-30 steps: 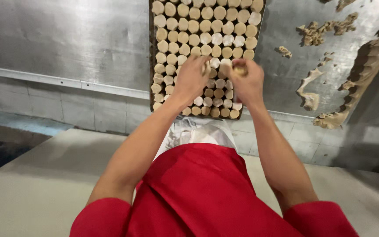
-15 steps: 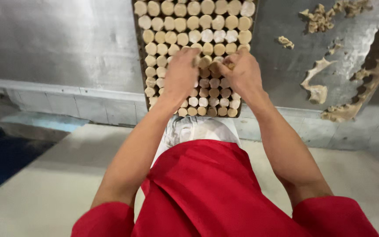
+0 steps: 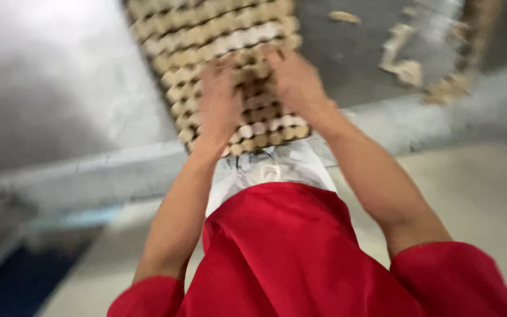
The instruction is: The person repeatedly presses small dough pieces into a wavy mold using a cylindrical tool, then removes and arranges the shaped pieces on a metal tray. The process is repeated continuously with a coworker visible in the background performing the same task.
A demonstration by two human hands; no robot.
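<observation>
Both hands, left hand [image 3: 219,101] and right hand [image 3: 296,81], pressed flat with fingers spread against tan rack of packed round cylinder ends [image 3: 218,41] on grey metal wall [image 3: 60,76], above red cloth [image 3: 289,252]; blurred.

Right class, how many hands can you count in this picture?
2. The left hand and the right hand both rest on the tray of small round pieces; none other shows.
</observation>
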